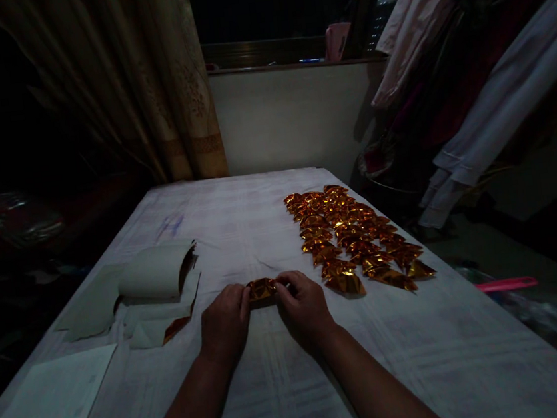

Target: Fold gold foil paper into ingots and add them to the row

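Observation:
A small piece of folded gold foil paper (261,290) is held level just above or on the table, between both hands. My left hand (225,319) pinches its left end with thumb and fingers. Its right end is gripped by my right hand (304,307), fingers curled in. To the right lie rows of folded gold foil pieces (344,235), shiny and pointed at the ends. On the left rest pale-backed foil sheets (152,273), some curled, with gold showing at their edges.
A white sheet of paper (49,403) lies at the near left of the cloth-covered table (280,397). Behind it hang a curtain (158,82) and, on the right, clothes (497,97). A pink cup (337,41) stands on the windowsill. Off the right edge is a pink handle (506,284).

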A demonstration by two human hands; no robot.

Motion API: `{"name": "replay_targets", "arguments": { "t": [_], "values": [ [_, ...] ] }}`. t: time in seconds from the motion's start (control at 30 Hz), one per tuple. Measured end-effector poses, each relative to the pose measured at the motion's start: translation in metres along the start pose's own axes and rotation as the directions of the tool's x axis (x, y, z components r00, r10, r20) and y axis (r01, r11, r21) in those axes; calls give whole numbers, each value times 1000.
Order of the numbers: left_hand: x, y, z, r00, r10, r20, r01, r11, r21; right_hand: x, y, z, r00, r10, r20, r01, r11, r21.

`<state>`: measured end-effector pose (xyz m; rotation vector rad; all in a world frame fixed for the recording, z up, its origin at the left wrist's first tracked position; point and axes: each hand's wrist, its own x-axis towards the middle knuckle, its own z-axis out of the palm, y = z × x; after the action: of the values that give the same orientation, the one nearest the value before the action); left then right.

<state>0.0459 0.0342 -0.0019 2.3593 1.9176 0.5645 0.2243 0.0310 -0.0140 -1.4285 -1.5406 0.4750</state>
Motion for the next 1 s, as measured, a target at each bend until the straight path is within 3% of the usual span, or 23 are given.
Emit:
{"name": "replay_targets", "arguments": {
  "t": [0.43,0.8,0.9,1.0],
  "values": [
    [2,1,-4,999,-43,-29,39,993,-113,1,1,-7,993,5,115,17,981,-191],
    [14,-8,-5,972,-232,49,231,878,-419,5,-3,-13,999,2,-51,-3,999,-35],
    [28,-7,-2,978,-205,33,200,886,-417,16,-9,-26,996,-49,-73,47,998,-30],
    [48,-4,2,982,-188,3,172,893,-417,45,-9,-49,986,-125,-114,112,988,-109]
  ]
}}
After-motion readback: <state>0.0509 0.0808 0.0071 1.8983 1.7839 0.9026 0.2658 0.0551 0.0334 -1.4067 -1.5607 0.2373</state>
